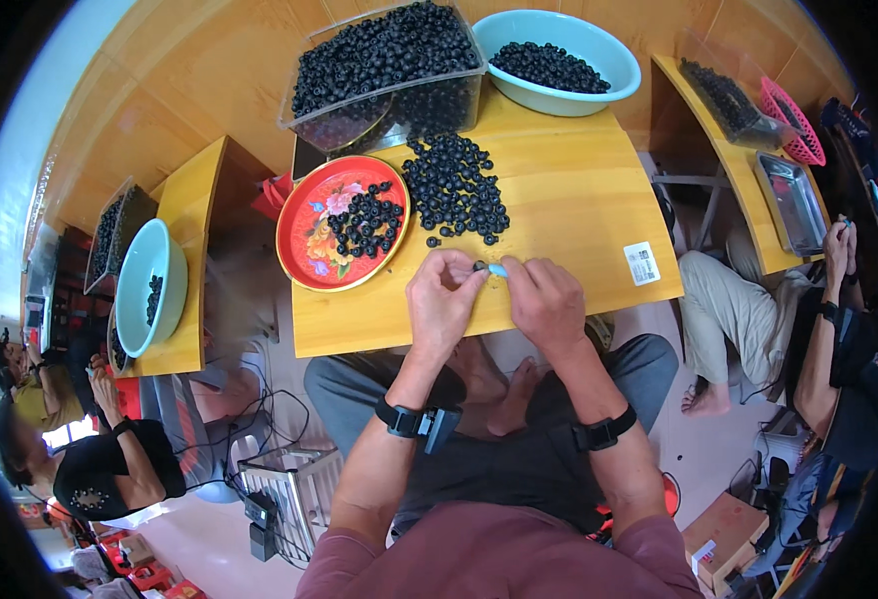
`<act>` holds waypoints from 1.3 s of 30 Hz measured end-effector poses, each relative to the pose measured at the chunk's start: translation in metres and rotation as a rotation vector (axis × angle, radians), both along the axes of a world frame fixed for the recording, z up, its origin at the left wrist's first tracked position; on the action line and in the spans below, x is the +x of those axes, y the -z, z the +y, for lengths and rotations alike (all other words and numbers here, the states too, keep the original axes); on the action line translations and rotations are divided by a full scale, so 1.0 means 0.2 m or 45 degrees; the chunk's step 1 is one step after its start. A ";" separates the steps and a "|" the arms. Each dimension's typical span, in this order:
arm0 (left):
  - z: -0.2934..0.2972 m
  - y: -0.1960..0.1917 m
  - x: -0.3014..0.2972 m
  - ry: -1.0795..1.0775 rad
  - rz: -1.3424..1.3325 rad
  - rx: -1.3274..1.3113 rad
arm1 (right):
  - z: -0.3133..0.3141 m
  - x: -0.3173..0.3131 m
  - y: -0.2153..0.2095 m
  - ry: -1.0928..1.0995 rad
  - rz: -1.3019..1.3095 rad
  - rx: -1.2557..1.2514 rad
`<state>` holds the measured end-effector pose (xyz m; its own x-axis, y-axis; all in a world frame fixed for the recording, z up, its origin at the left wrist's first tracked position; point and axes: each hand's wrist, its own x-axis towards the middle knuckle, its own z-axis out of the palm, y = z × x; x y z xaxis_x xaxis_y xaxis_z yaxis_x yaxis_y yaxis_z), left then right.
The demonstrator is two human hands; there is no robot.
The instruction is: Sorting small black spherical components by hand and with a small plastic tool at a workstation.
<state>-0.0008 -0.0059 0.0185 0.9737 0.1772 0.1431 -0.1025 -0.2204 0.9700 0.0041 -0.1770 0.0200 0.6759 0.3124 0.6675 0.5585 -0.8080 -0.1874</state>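
Note:
My left hand (444, 299) pinches a small black ring-shaped bead (479, 266) over the front of the yellow wooden table (579, 210). My right hand (544, 298) meets it, holding a small light-blue piece (498, 271) against the bead. Just beyond my hands lies a loose pile of black beads (456, 188). A red flowered plate (309, 225) with more black beads stands to the left of the pile.
A clear plastic bin (384, 70) full of beads and a light-blue basin (609, 80) with beads stand at the table's far edge. Neighbouring tables left and right carry basins, bins, a pink basket (794, 125) and a metal tray (794, 205). Other people sit at both sides.

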 end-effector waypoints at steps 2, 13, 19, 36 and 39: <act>0.00 -0.03 -0.01 -0.024 0.014 -0.063 | 0.00 0.00 0.00 0.044 0.014 0.012; 0.04 -0.02 0.00 -0.019 -0.241 0.054 | 0.02 -0.01 0.00 0.218 -0.019 0.028; 0.38 -0.23 0.09 -0.198 -0.442 0.718 | 0.01 -0.02 0.00 0.191 0.011 0.110; 0.25 -0.17 0.17 0.131 -0.207 1.519 | 0.01 -0.02 0.00 0.163 0.046 0.144; 0.22 -0.16 0.12 0.108 -0.190 1.417 | 0.00 -0.02 -0.01 0.183 0.046 0.141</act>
